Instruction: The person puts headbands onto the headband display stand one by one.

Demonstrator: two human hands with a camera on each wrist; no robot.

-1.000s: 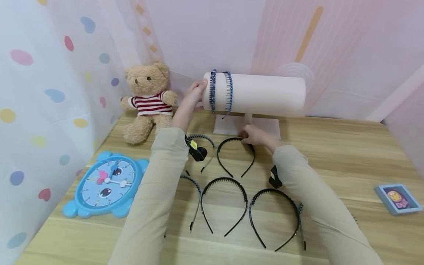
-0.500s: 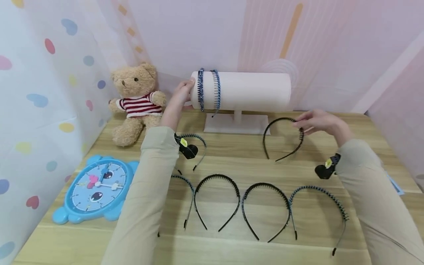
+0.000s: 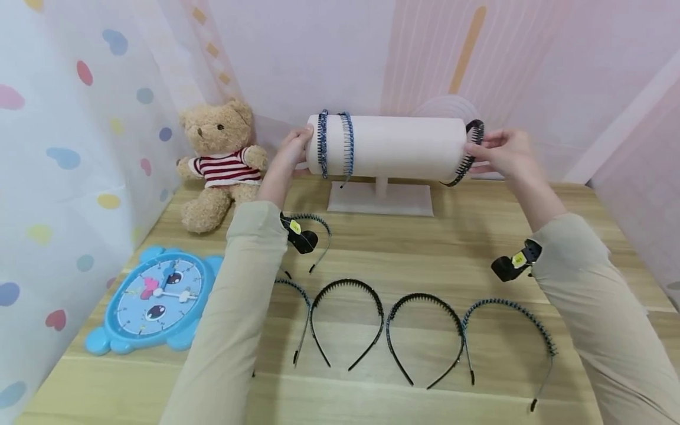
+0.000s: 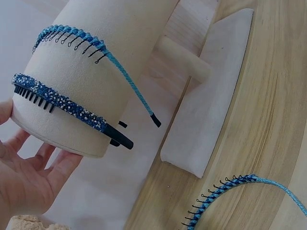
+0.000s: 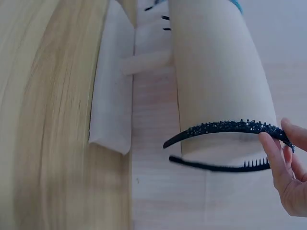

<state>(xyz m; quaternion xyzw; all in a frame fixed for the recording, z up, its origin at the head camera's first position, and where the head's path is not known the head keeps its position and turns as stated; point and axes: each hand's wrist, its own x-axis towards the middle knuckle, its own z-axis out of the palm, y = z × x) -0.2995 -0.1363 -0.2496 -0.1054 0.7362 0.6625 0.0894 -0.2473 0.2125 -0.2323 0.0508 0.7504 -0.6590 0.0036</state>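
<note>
A white padded headband display stand lies crosswise at the back of the table, its roll raised on a short post. My left hand grips the roll's left end, thumb in front and fingers under the end face in the left wrist view. Close to that end sit a dark blue glittery headband and a lighter blue braided headband. At the right end my right hand pinches a black glittery toothed headband between thumb and fingers. Its band crosses the roll's end, both tips pointing toward the base.
Several headbands lie in front, among them black ones and a blue one. A teddy bear sits at back left, near a blue toy clock. A patterned curtain hangs behind the stand.
My right hand has picked the black headband off the table, carried it right and raised it to the roll's right end. The left hand keeps its grip on the left end.
</note>
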